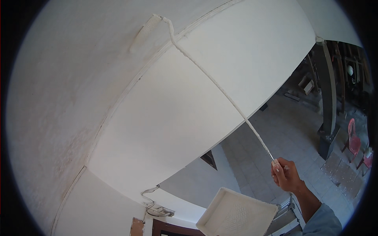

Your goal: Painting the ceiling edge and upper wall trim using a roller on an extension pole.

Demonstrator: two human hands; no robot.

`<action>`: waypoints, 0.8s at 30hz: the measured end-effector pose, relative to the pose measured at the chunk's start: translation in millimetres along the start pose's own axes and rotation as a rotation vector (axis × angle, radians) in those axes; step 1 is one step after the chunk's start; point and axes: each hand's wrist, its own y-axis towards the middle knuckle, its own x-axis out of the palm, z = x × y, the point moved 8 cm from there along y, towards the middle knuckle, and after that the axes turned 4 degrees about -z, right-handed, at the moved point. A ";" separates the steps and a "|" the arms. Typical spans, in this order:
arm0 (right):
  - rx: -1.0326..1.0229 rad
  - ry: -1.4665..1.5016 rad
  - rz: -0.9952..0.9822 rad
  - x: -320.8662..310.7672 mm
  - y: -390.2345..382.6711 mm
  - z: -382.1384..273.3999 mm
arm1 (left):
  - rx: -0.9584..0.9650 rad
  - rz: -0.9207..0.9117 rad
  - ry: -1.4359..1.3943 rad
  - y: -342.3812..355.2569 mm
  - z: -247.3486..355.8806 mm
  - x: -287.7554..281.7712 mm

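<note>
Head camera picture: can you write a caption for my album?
A right hand grips a long-handled paint roller, with a pale tray nearby.

Red chair at right, on tiled floor; second chair beside it, partly hidden by rim. Dark pillar, wider base, left of chairs. White-specked brownish sheets flat on floor near pillar base. Loose wires lower left, brown frame below. Box farther back, blurry.
</note>
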 end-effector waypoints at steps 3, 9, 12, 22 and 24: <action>0.020 0.033 -0.042 5.6 -1.9 0.6 | 0.008 -0.004 0.011 0.6 -10.7 4.0; -0.015 0.057 -0.050 12.6 -2.0 -7.7 | -0.035 -0.014 -0.074 -6.6 -49.1 19.5; 0.053 0.076 -0.029 9.7 1.4 -5.0 | -0.035 -0.038 -0.110 -6.5 -62.6 24.0; 0.004 0.087 -0.024 10.4 6.1 -3.7 | -0.077 -0.059 -0.262 -6.3 -83.0 40.7; 0.043 0.099 -0.012 7.9 8.0 0.1 | -0.080 -0.068 -0.289 -5.0 -84.7 41.5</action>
